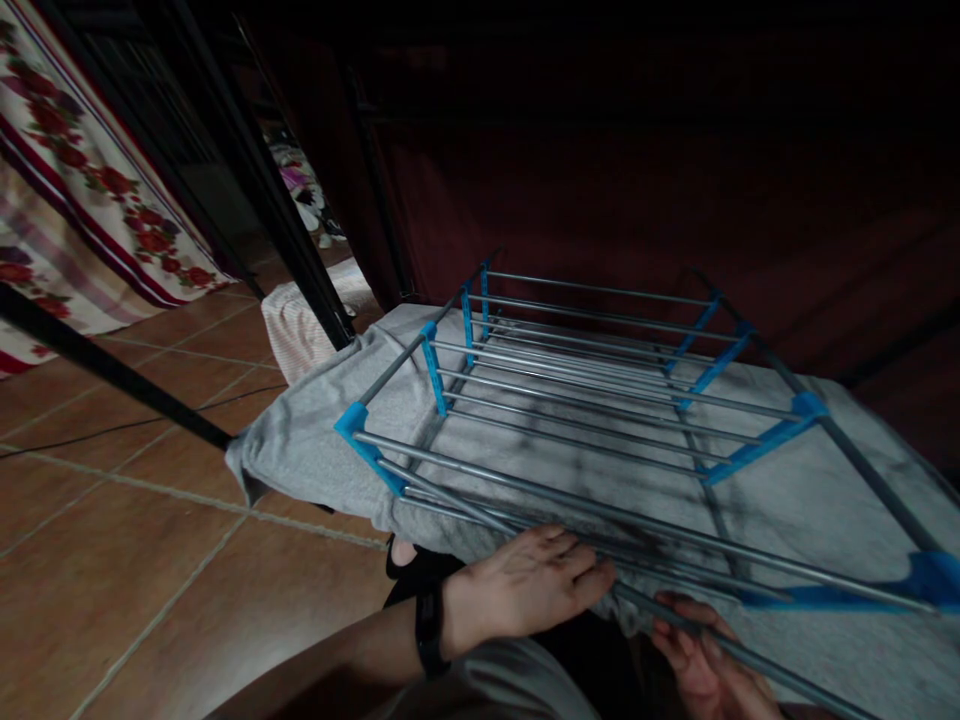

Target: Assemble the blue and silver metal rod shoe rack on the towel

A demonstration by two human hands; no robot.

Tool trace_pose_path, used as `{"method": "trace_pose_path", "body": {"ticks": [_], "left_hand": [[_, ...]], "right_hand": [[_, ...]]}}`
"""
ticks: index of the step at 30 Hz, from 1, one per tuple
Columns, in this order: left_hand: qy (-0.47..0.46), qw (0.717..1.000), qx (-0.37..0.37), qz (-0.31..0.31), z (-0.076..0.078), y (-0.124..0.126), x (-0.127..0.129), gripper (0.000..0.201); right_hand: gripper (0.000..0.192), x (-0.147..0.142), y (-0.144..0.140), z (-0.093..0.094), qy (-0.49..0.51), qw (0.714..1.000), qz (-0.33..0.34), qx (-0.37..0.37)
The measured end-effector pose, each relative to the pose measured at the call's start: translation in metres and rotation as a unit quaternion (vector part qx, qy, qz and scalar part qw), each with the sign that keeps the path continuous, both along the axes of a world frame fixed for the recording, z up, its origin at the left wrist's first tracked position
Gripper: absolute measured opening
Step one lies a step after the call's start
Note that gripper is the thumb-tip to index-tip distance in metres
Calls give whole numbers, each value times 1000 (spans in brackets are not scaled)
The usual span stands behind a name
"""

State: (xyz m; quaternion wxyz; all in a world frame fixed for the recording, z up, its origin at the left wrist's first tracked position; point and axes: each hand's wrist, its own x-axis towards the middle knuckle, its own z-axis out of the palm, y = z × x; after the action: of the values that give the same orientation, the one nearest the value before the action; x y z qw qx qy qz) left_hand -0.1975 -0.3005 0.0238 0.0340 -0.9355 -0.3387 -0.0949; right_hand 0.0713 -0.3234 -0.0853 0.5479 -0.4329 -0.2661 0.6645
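A drying rack [600, 400] of grey metal rods with blue plastic joints stands in front of me. A grey cloth [315, 430] lies spread across it beneath the upper rods, and its left end hangs over the rack's side. My left hand [525, 585], with a black band at the wrist, lies palm down on the cloth's near edge with its fingertips under the nearest rods, gripping the fabric. My right hand [701, 660] is at the bottom right, fingers curled on the same near edge just below a rod.
Terracotta floor tiles [150, 560] stretch to the left. Black metal poles [277, 200] slant up behind the rack's left end, with a pale striped towel [300, 330] on the floor beside them. A floral curtain [82, 190] hangs at far left; dark red fabric [675, 180] fills the back.
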Motion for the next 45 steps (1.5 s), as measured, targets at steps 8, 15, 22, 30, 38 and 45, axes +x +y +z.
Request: {"method": "trace_pose_path", "body": {"ticks": [8,15,22,30,38,45], "left_hand": [[7,1000,4,-1,5,1,0,30],[6,1000,3,3,2,2,-1,31],[24,999,-23,-4,12,0,-4,37],[21,1000,-19,-5,7,6,-9,41],[6,1000,12,12,-7,8,-17,55],[-65,993,81,-48,-10,26,33,60]], "right_hand": [[29,-2,-1,5,-20,1000,-20,12],[23,-9,-4,15,-21,999,-2,38],[22,-18,-7,35,-10,999,10,41],[20,-25,-2,38,8,1000,-2,28],[18,-56,4,53,58,997,-45,23],[20,-64,23,58,113,989,-54,77]]}}
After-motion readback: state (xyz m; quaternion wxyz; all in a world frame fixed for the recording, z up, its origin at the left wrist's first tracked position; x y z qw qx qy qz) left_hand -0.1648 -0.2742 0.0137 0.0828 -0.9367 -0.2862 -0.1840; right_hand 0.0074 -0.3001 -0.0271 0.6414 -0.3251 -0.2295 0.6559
